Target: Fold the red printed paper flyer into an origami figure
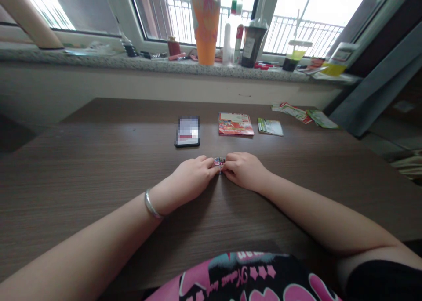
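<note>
Between my two hands is a small piece of colourful printed paper or wrapper [219,161], mostly covered by fingers, so its exact kind is hard to make out. My left hand [194,173], with a silver bangle at the wrist, pinches its left side. On the other side, my right hand [245,169] has its fingers closed on the right edge. Both hands rest low over the brown table [108,173]. Just beyond them lies a phone [187,132] with a blurred screen, beside a stack of red printed sheets [235,124].
Right of the red sheets sits a small stack of green-and-white cards [270,127]. Loose printed strips [296,112] lie at the far right corner. Along the windowsill [148,64] stand a large orange cup [206,26], a dark drink cup [253,41] and several bottles.
</note>
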Action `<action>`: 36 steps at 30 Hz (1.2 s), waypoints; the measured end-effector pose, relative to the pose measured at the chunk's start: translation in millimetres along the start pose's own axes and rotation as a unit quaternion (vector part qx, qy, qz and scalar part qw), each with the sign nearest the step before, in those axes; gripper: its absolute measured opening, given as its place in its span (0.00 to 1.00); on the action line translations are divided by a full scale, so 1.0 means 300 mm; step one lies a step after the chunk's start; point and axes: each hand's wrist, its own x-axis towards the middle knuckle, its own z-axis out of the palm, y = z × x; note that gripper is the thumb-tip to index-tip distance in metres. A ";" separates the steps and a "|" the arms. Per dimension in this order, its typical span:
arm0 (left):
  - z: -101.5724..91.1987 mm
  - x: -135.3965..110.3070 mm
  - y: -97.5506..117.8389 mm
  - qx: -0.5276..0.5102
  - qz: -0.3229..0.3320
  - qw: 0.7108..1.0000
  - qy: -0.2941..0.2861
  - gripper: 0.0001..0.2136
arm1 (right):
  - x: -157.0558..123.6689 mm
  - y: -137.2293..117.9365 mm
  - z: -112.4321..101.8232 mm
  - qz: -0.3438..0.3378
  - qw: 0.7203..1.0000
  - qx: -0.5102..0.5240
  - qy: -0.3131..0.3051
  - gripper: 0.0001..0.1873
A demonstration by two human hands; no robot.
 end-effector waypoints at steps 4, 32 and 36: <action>-0.016 -0.005 -0.001 -0.006 -0.013 1.000 -0.011 0.12 | 0.001 -0.006 -0.012 0.024 0.999 -0.003 -0.025 0.15; -0.045 -0.011 0.003 -0.026 -0.039 0.998 -0.033 0.11 | -0.009 0.015 -0.027 0.047 0.997 0.043 -0.039 0.13; -0.052 -0.008 -0.013 -0.049 -0.039 0.996 -0.062 0.13 | -0.011 0.020 -0.015 0.041 0.997 0.053 -0.025 0.13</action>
